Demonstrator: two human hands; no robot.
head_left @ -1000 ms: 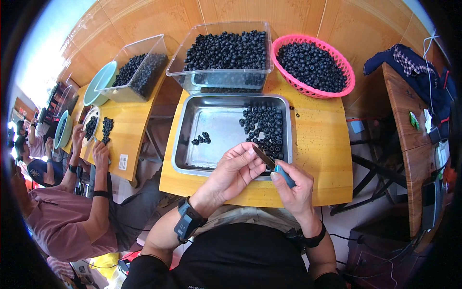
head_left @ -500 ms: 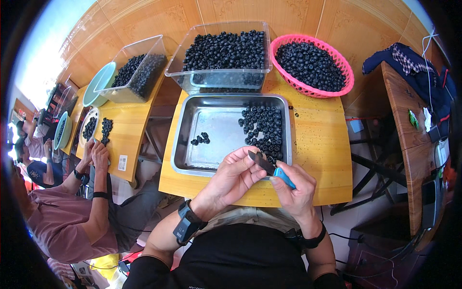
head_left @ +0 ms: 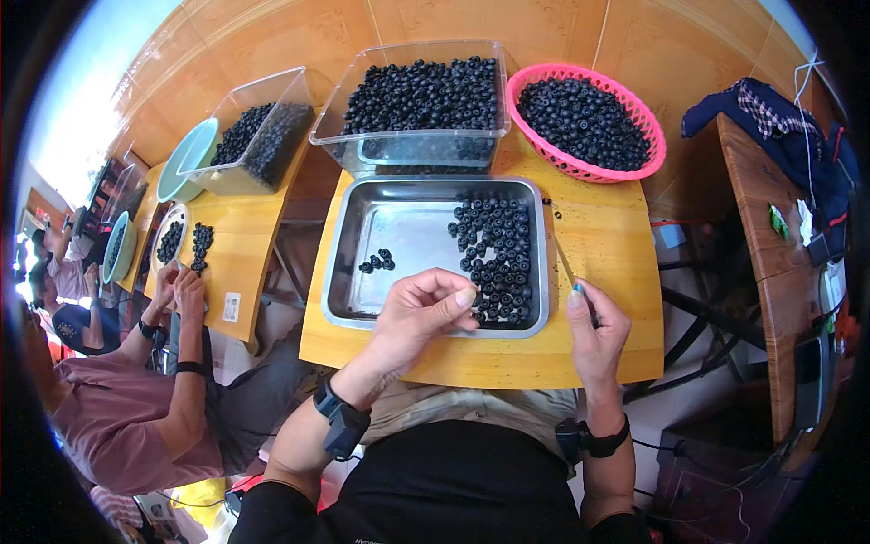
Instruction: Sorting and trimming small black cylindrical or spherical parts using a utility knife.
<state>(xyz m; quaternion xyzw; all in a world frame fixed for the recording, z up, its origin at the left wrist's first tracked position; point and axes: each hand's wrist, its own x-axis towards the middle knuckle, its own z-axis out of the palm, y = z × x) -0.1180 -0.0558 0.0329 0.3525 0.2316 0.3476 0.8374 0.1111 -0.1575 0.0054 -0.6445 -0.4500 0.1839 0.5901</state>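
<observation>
My right hand (head_left: 598,334) grips a small knife by its blue handle, to the right of the metal tray (head_left: 332,263). The thin knife blade (head_left: 565,261) points up and away from me over the wooden table. My left hand (head_left: 421,310) is closed over the tray's near edge, with thumb and fingers drawn together. Whatever they pinch, if anything, is hidden. Small round black pieces (head_left: 498,245), with hollows in their ends, crowd the tray's right side. Several more black pieces (head_left: 379,260) lie apart on its left.
Behind the tray stand a clear plastic bin (head_left: 426,145) and a pink basket (head_left: 530,127), both full of black pieces. Dark crumbs speckle the yellow table (head_left: 616,272). At left, a co-worker (head_left: 145,417) sits at another table (head_left: 231,245). A brown wooden desk (head_left: 770,263) stands at right.
My hands have moved apart. The right hand has drawn the knife away to the right and turned its blade upward; the left hand has curled closed near the tray's front edge.
</observation>
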